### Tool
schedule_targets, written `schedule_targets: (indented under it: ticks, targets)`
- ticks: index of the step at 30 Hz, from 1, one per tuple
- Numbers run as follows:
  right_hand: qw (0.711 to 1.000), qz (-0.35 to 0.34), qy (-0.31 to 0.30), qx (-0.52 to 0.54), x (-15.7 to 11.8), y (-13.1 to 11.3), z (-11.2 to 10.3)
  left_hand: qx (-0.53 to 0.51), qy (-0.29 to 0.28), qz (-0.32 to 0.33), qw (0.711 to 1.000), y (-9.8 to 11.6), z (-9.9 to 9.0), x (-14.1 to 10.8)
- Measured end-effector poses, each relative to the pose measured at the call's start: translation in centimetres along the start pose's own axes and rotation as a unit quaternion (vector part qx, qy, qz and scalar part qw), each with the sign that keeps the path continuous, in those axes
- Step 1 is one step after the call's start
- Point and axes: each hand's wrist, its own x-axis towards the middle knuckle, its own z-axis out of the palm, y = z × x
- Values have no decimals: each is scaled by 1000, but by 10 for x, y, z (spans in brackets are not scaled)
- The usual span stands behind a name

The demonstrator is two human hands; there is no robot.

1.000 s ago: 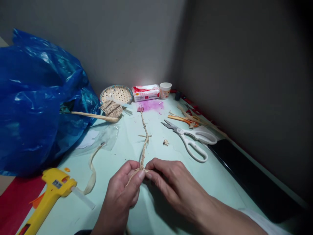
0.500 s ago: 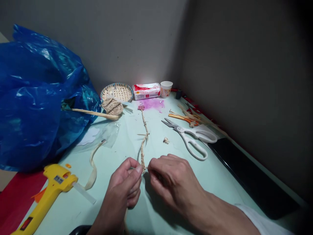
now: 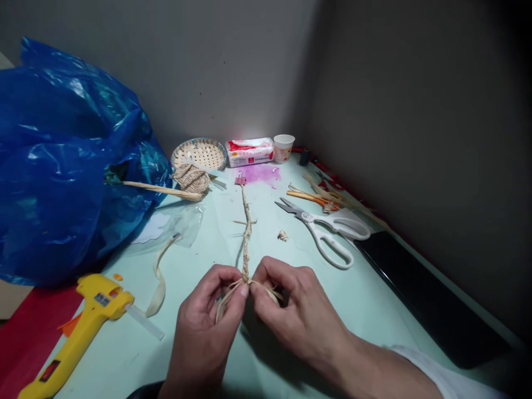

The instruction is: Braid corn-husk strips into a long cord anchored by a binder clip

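Observation:
A straw-coloured braid (image 3: 246, 244) runs down the middle of the table from a pink binder clip (image 3: 240, 180) at its far end. At the near end, my left hand (image 3: 210, 321) pinches loose fibre strands between thumb and forefinger. My right hand (image 3: 297, 305) grips other strands on the opposite side, its fingertips almost meeting the left thumb. Strand ends show through both hands. A thin stray piece sticks out sideways midway along the braid. To the right of it lies a small knotted scrap of fibre (image 3: 282, 235).
White-handled scissors (image 3: 320, 224) and a black flat slab (image 3: 428, 299) lie on the right. On the left are a yellow glue gun (image 3: 83, 332), a blue plastic bag (image 3: 75, 166) and a twine ball (image 3: 191, 178). Behind stand a woven basket (image 3: 208, 155), tissue pack (image 3: 250, 153) and paper cup (image 3: 284, 149).
Both hands have turned and drawn close at the braid's near end, and strands now fan out on both sides. The braid lies straighter than before.

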Motion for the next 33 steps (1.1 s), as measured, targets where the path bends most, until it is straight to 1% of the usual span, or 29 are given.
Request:
schedule_targets:
  ticks: [2,4,8,12,15,18,21,26,28,31,33]
  targets:
    - [1000,10,-20,5,-1,-2,-1,61,20,66,996,0,0,-2]
    - [998,4,-55,5,-2,-3,-3,103,27,118,987,-1,0,-4]
    - [994,-6,-108,6,-4,-4,-9,143,49,177,972,-1,0,-7]
    - [987,10,-146,62,-1,-2,-13,177,57,225,956,-1,-1,-7]
    - [982,-8,-149,118,2,0,-13,193,50,259,945,-1,-4,-5]
    - [980,-23,-126,155,4,3,-12,190,43,290,937,-1,-5,-4]
    - [980,-18,-102,169,4,4,-12,194,40,296,934,1,-5,-4]
    - [982,-5,-87,168,2,3,-13,212,16,271,939,6,-5,-5]
    - [981,0,-90,171,2,2,-14,225,32,261,938,7,-5,-6]
    - [976,15,-100,194,2,2,-15,235,74,248,937,6,-7,-7]
    - [969,25,-108,220,2,4,-15,255,82,268,925,4,-9,-7]
